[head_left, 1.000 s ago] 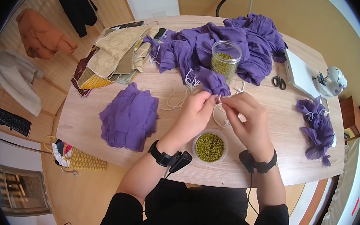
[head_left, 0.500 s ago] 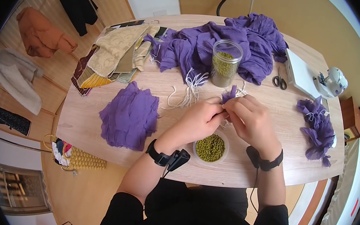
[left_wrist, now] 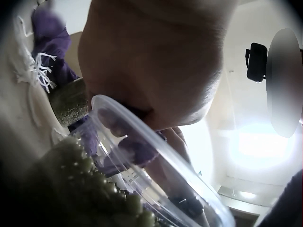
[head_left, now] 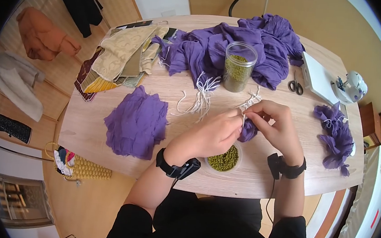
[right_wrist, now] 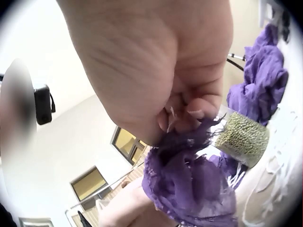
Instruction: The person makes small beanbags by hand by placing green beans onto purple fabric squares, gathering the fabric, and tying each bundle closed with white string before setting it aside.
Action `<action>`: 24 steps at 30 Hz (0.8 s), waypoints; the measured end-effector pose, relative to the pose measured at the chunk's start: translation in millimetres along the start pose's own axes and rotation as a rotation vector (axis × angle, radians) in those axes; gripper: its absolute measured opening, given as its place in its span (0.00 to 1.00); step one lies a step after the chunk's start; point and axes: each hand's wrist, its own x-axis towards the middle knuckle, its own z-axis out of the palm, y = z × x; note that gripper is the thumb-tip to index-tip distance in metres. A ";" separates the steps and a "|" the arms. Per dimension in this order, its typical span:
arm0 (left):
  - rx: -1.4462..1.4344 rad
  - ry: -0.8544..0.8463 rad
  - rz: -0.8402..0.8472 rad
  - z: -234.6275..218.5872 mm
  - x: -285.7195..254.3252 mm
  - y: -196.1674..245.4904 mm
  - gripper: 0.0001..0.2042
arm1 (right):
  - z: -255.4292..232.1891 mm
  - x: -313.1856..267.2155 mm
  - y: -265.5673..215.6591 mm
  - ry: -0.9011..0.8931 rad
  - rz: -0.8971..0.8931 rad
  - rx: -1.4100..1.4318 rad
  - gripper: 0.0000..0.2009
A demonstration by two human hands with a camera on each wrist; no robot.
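Just beyond a round clear tub (head_left: 239, 162) of green mung beans (head_left: 224, 159), both hands work on a small purple cloth bundle (head_left: 248, 132). My left hand (head_left: 214, 134) holds the gathered cloth, back of the hand up, its fingertips partly hidden. The right hand (head_left: 277, 126) pinches a white string (head_left: 244, 119) at the bundle's neck between thumb and index finger. In the right wrist view, frayed purple cloth (right_wrist: 189, 189) shows below the right fingers. The tub's clear rim (left_wrist: 156, 144) crosses the left wrist view under the left hand.
A tall clear jar (head_left: 237, 83) of mung beans stands behind, before heaped purple fabric (head_left: 215, 39). White strings (head_left: 204, 95) lie left of it. Stacked purple pieces (head_left: 135, 123) are left; scissors (head_left: 295, 86), a sewing machine (head_left: 354, 85) and tied purple cloth (head_left: 336, 136) right.
The left hand has turned over and moved right and nearer. The cloth bundle, earlier beyond the fingers, now shows on the near side. The right hand has shifted right, drawing the string.
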 end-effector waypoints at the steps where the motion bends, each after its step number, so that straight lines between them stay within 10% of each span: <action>1: -0.001 0.001 0.000 -1.0 -0.2 -0.8 0.06 | -2.6 -1.2 1.5 0.000 0.000 -0.001 0.04; 6: -0.087 -0.052 0.120 -1.1 0.2 0.1 0.09 | -10.1 -5.5 4.3 -0.111 0.153 0.450 0.03; 15: -0.524 0.093 0.135 2.9 -4.5 -15.9 0.10 | -1.0 -7.7 2.1 -0.082 0.049 0.419 0.02; 19: -1.013 0.448 -0.205 25.1 -2.1 -25.2 0.09 | 9.5 -5.7 -8.8 -0.006 0.008 0.319 0.02; 24: -1.038 0.475 -0.341 20.5 6.9 -15.4 0.11 | 23.3 -2.1 -17.7 0.156 -0.185 -0.101 0.04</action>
